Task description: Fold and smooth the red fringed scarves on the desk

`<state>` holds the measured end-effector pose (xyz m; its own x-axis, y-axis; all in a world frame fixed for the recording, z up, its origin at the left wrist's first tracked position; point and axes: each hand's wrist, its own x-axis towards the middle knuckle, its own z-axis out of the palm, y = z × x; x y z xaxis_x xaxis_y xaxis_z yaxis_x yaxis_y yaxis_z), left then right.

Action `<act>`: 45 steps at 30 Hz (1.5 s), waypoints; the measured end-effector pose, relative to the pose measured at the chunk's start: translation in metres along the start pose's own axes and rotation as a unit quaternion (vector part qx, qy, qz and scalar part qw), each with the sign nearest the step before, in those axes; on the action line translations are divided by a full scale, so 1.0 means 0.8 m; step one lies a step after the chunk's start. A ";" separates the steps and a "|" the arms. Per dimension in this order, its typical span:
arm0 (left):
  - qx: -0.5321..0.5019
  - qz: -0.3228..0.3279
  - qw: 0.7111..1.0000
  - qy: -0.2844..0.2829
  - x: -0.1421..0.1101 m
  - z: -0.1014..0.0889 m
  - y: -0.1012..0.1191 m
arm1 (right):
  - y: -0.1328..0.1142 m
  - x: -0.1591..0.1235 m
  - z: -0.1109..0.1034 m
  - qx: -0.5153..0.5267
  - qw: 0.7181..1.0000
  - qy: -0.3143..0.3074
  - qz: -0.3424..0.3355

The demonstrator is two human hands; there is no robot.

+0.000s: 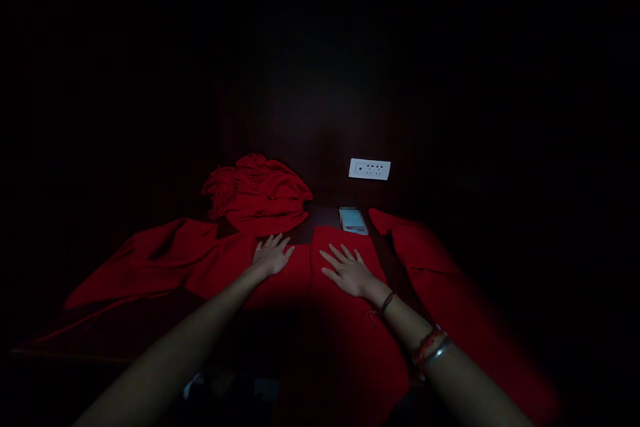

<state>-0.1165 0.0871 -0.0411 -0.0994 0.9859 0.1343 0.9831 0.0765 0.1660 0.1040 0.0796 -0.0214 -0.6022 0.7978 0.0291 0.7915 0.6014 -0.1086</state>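
A long piece of red cloth point(350, 327) lies flat on the dark table and hangs over its near edge. My right hand point(347, 271) rests on it, palm down with the fingers spread. To its left, my left hand point(273, 255) lies flat on red fabric point(285, 277) that stretches out to the left in loose folds. Neither hand grips anything. Bracelets circle my right wrist and forearm. Deep shadow hides much of the cloth nearest me.
A bunched red cloth with stringy strands point(260, 193) lies at the back left. Another red strip point(450, 287) runs along the right. A small light-blue item, pixelated point(353, 220), sits behind my right hand. A white socket plate point(369, 169) is on the dark wall.
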 end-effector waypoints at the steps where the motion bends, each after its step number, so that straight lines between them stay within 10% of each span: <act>1: 0.003 -0.010 1.000 -0.005 -0.001 -0.001 -0.004 | 0.002 0.001 0.001 0.004 1.000 -0.002 0.000; 6: 0.022 -0.013 1.000 0.015 -0.003 -0.007 -0.008 | 0.006 0.004 -0.002 0.035 0.999 -0.025 -0.013; 13: -0.048 0.149 0.981 0.111 -0.017 -0.022 0.030 | 0.017 -0.002 -0.019 0.061 0.996 0.040 -0.059; 34: -0.160 0.106 0.981 -0.029 0.014 -0.027 0.045 | 0.054 0.002 -0.031 0.079 0.968 0.238 -0.001; 41: -0.028 0.121 0.972 -0.202 -0.014 -0.049 0.029 | 0.052 0.017 -0.040 0.091 0.978 0.186 0.035; 45: -0.037 0.081 0.978 -0.188 -0.022 -0.051 0.044 | 0.038 0.057 -0.058 0.053 0.990 0.128 0.009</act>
<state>-0.0861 0.0661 0.0023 0.1331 0.9704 -0.2017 0.9661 -0.0817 0.2447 0.1053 0.1364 0.0228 -0.5315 0.8006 0.2767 0.7778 0.5907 -0.2147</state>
